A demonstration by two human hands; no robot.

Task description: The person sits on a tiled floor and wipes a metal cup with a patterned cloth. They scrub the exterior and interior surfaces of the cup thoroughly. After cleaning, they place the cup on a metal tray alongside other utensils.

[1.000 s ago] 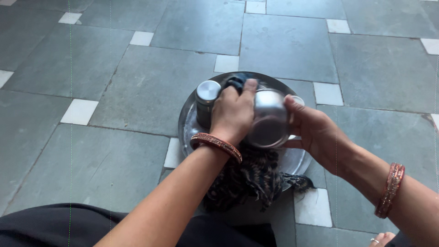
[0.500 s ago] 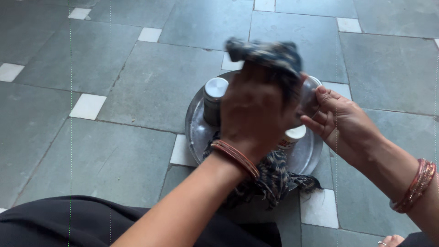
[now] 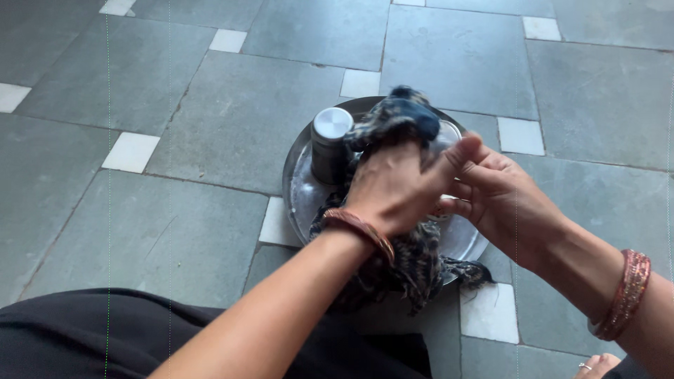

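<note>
My left hand (image 3: 393, 188) grips a dark patterned cloth (image 3: 397, 121) and presses it over a small steel bowl, which is almost wholly hidden under the cloth and both hands. My right hand (image 3: 502, 200) holds that bowl from the right side, fingers curled around it. Both hands hover over a round steel plate (image 3: 300, 191) on the floor. The rest of the cloth (image 3: 414, 267) hangs down across the plate's near rim. A steel tumbler (image 3: 330, 144) stands upright on the plate's left part, just left of my left hand.
The plate rests on a floor of large grey stone tiles with small white square insets (image 3: 131, 151). Black fabric of my clothing (image 3: 105, 333) fills the bottom left. Bangles circle both wrists.
The bowl, plainly seen a second ago, is now covered by the cloth. My left hand lifted the cloth up, then brought it back down over the bowl. My right hand kept hold.
</note>
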